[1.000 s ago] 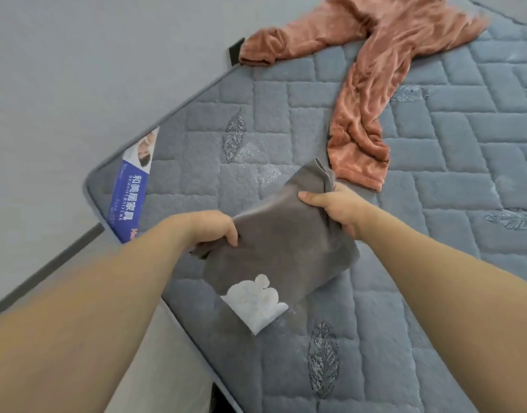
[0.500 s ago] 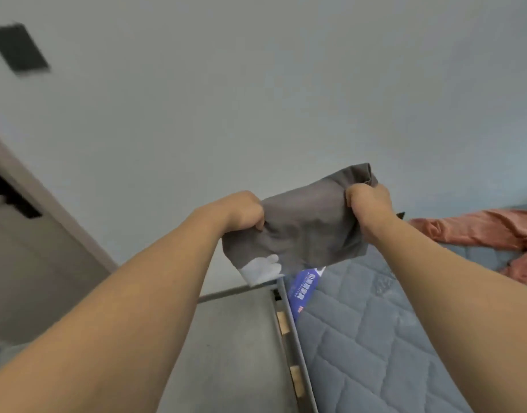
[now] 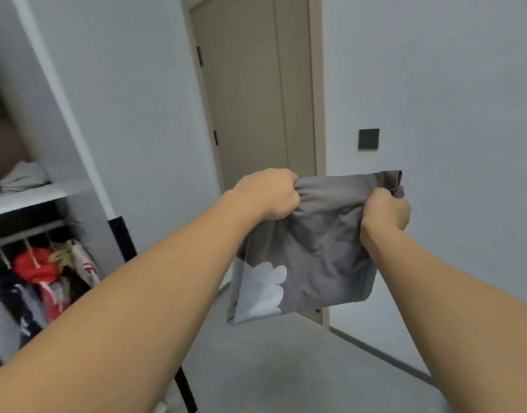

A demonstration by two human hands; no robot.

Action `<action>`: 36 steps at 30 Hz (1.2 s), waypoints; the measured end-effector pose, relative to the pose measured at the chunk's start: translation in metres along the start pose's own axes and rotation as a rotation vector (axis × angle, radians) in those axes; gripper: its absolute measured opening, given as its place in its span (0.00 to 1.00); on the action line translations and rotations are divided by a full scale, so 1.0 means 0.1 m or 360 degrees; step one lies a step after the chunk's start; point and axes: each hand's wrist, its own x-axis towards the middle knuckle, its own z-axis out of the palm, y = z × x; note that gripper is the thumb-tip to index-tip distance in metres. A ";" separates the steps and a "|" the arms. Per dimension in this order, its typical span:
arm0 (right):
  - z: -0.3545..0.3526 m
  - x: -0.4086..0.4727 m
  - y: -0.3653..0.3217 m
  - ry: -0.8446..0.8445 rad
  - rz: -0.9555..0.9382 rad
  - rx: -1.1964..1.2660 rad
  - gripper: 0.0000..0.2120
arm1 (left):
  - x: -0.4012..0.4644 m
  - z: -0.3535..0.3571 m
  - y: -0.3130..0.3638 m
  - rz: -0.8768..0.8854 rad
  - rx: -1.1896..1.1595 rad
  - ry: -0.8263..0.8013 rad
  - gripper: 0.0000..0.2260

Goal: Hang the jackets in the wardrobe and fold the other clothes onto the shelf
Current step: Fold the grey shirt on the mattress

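Folded grey garment (image 3: pixel 312 251) gripped at its top corners, left hand (image 3: pixel 268 195) and right hand (image 3: pixel 385 211) both clenched; next, onto the wardrobe shelf (image 3: pixel 33 196) at left.

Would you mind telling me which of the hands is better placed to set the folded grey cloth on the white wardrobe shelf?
Left, probably. The left hand grips the folded grey cloth on the side nearer the white wardrobe shelf, which lies to the left; the right hand would have to cross over.
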 end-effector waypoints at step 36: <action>2.67 -6.77 0.13 -0.2205 0.0413 -0.0697 0.19 | -5.58 -1.89 -4.28 -0.2102 0.0519 0.0201 0.15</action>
